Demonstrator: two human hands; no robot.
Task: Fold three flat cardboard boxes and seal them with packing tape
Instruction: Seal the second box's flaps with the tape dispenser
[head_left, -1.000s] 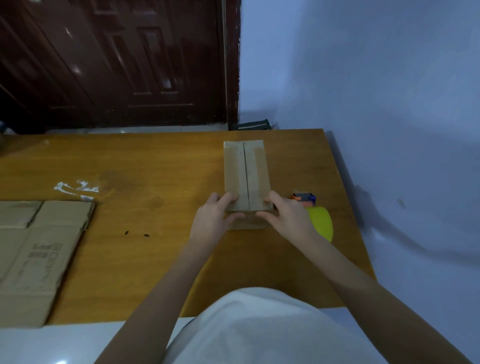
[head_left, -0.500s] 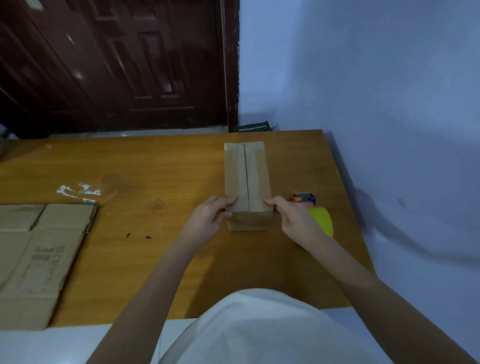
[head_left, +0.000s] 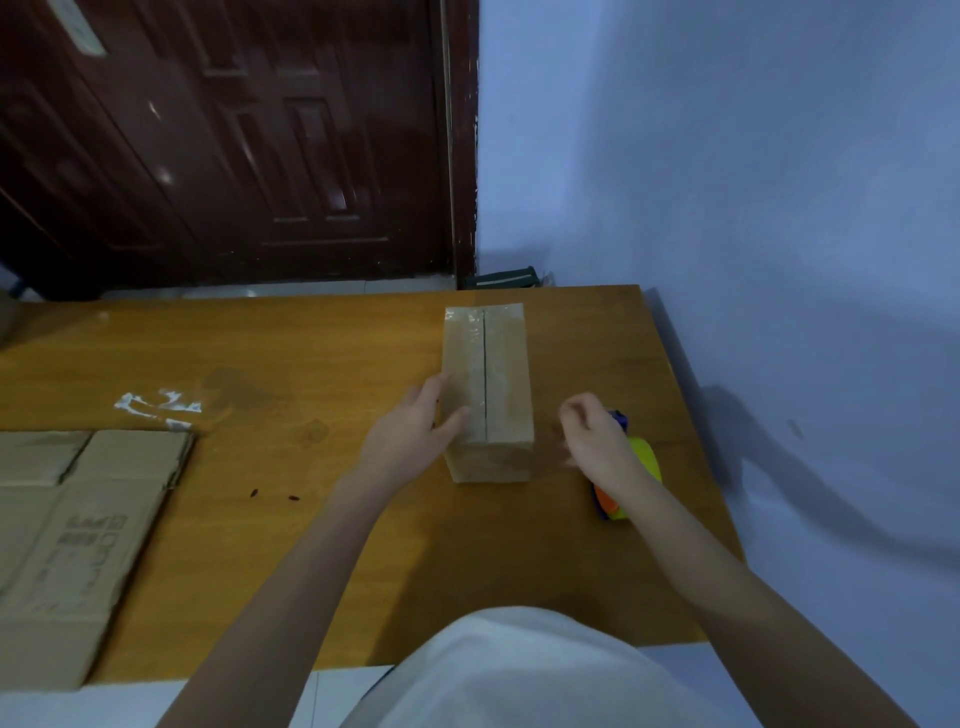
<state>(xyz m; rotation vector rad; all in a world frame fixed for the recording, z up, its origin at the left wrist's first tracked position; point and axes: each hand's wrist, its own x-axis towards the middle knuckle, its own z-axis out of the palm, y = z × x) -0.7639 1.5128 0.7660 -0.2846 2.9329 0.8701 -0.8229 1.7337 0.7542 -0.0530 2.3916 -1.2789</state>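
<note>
Left hand (head_left: 410, 441) extended with relaxed fingers; right hand (head_left: 597, 441) raised, fingers loosely curled.

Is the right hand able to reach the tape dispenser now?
Probably yes. The right hand hovers directly over the tape dispenser, holding nothing, and nothing lies between them; the box stands apart.

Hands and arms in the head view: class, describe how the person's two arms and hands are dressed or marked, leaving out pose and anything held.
Both forearms are bare up to the frame's lower edge, with no sleeve showing. The left hand and the right hand wear no gloves, and no watch, bracelet or ring is visible. A white garment covers the torso below.
</note>
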